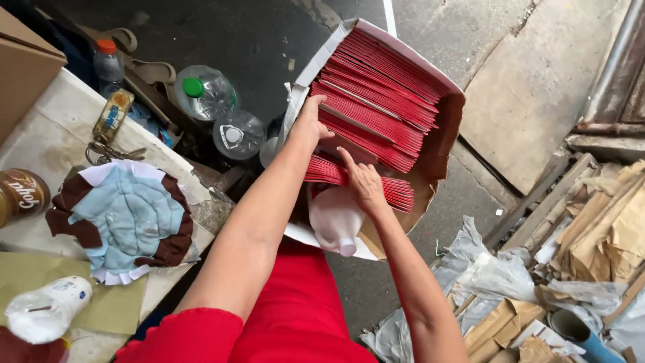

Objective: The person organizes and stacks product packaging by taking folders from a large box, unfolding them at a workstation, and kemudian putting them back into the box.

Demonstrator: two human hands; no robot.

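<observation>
- Your left hand point(311, 121) rests on the left end of the stack of red folders point(376, 101), against the near wall of the cardboard box point(443, 154). The fingers curl over the folder edges; from this angle you cannot tell whether they pinch a bundle or only press on it.
- Your right hand point(363, 181) lies lower in the box, on the loose bunch of red folders at the bottom of the stack. The forefinger is stretched out and points up into the row, the other fingers lie close together, flat on the folders, gripping nothing that shows.
- The folders stand on edge, packed side by side. The row runs from your hands up and to the right, away from you; each folder's long edge lies across that line, so the nearest folders sit right under your fingers.
- Your right hand is nearer the loose lower bunch; your left is nearer the tight upper stack.
- A white plastic jug point(336, 218) lies just below your right hand, touching the box's lower edge.
- The box is tilted, its open side turned toward you, above a dark concrete floor.
- To your left is a white table point(54, 134) with a blue and brown cloth point(124, 218), a pair of scissors point(111, 153) and a white bottle point(47, 310) lying on its side. Clear plastic bottles point(205, 91) stand between table and box.
- To your right, crumpled brown paper and plastic point(537, 282) crowd the floor.
</observation>
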